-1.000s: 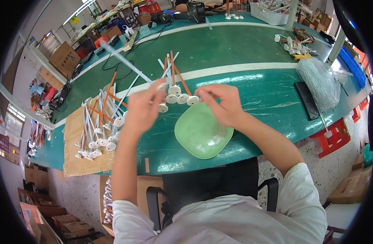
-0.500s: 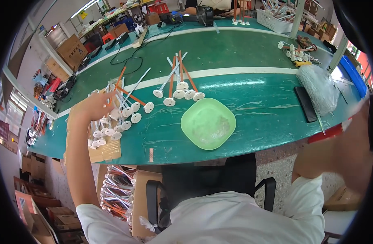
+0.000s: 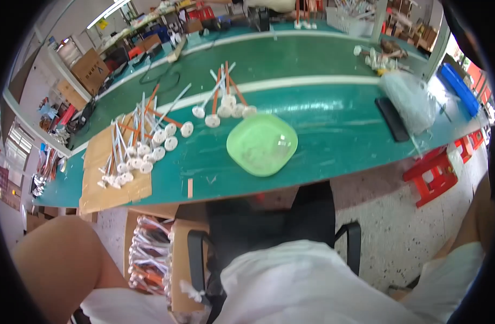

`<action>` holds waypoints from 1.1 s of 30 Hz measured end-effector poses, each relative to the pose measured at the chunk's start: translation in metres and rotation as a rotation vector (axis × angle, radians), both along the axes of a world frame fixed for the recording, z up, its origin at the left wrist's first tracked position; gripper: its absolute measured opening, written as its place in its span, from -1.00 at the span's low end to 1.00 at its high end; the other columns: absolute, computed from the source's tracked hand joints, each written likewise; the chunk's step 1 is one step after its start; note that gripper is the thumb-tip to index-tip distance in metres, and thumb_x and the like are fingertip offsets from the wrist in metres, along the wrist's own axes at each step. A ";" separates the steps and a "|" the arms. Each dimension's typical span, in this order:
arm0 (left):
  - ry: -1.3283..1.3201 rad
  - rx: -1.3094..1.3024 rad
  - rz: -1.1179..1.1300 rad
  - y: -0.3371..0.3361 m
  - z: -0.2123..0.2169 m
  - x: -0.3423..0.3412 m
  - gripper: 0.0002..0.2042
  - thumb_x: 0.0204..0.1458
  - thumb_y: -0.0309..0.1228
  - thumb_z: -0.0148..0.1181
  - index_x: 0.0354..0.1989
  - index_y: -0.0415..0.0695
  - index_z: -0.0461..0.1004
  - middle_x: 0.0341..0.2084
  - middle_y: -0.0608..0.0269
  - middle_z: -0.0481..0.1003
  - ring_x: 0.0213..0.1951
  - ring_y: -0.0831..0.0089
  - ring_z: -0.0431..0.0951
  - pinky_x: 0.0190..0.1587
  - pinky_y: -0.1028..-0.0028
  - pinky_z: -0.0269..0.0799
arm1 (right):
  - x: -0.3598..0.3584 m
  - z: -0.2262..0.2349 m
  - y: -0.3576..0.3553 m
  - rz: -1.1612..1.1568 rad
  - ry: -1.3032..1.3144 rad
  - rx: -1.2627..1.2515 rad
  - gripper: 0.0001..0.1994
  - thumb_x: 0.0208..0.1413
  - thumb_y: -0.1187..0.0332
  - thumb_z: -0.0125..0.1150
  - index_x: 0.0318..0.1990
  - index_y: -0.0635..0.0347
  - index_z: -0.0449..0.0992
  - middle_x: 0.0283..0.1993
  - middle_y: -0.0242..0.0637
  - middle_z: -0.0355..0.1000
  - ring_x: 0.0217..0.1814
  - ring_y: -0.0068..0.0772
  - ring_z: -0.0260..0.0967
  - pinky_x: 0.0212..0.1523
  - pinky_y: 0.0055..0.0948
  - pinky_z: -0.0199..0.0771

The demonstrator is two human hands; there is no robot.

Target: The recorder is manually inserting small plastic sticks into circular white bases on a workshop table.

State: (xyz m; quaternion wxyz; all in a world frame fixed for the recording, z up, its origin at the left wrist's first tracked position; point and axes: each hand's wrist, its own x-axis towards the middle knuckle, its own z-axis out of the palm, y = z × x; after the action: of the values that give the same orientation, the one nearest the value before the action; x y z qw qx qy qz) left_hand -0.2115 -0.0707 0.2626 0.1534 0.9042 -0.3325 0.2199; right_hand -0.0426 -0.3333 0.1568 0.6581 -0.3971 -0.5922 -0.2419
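Neither of my hands shows. Only my bare left arm [image 3: 58, 264] at the lower left and part of my right arm [image 3: 482, 216] at the right rim are visible, both pulled back from the green table [image 3: 323, 135]. A light green square plate [image 3: 262, 143] lies near the table's front edge. Behind it is a small group of white and orange sticks with round white bases [image 3: 223, 105]. A larger heap of the same sticks [image 3: 142, 146] lies to the left, partly on a cardboard sheet [image 3: 110, 178].
A black flat slab [image 3: 392, 119] and a clear plastic bag [image 3: 408, 97] lie at the table's right. A black chair [image 3: 269, 227] stands before me, a red stool [image 3: 436, 173] to its right. A carton of sticks [image 3: 150, 259] sits under the table. Cardboard boxes [image 3: 88, 67] stand far left.
Both hands were at the sticks above the plate; they have drawn back out of view. My left hand last reached the left heap, then dropped away. The view has tilted down.
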 end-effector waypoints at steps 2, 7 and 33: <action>0.003 0.001 0.022 -0.012 -0.005 0.001 -0.58 0.24 -0.33 0.18 0.26 -0.16 0.46 0.23 0.08 0.47 0.17 0.34 0.50 0.19 0.33 0.42 | 0.006 -0.017 0.004 -0.019 0.071 -0.060 -0.48 0.23 -0.09 0.21 0.24 -0.08 0.46 0.33 -0.31 0.38 0.45 -0.14 0.12 0.51 0.30 -0.16; -0.041 0.030 0.098 -0.027 0.001 -0.008 -0.59 0.24 -0.33 0.18 0.24 -0.17 0.47 0.21 0.08 0.48 0.15 0.34 0.50 0.18 0.33 0.42 | 0.018 -0.046 0.015 -0.039 0.216 -0.162 -0.50 0.24 -0.07 0.20 0.23 -0.06 0.46 0.32 -0.30 0.38 0.44 -0.15 0.13 0.51 0.28 -0.14; -0.130 0.025 0.273 -0.013 -0.018 -0.025 -0.64 0.20 -0.37 0.20 0.16 -0.19 0.49 0.10 0.10 0.52 0.05 0.32 0.53 0.09 0.34 0.45 | 0.038 -0.076 0.040 -0.028 0.429 -0.292 -0.56 0.27 0.01 0.15 0.18 0.03 0.46 0.24 -0.24 0.40 0.35 -0.18 0.21 0.46 0.18 -0.03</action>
State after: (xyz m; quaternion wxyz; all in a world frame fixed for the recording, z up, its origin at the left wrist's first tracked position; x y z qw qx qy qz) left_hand -0.2363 -0.0841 0.2442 0.0892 0.9267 -0.2184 0.2925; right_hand -0.0048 -0.2934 0.0804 0.7008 -0.5383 -0.4623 -0.0733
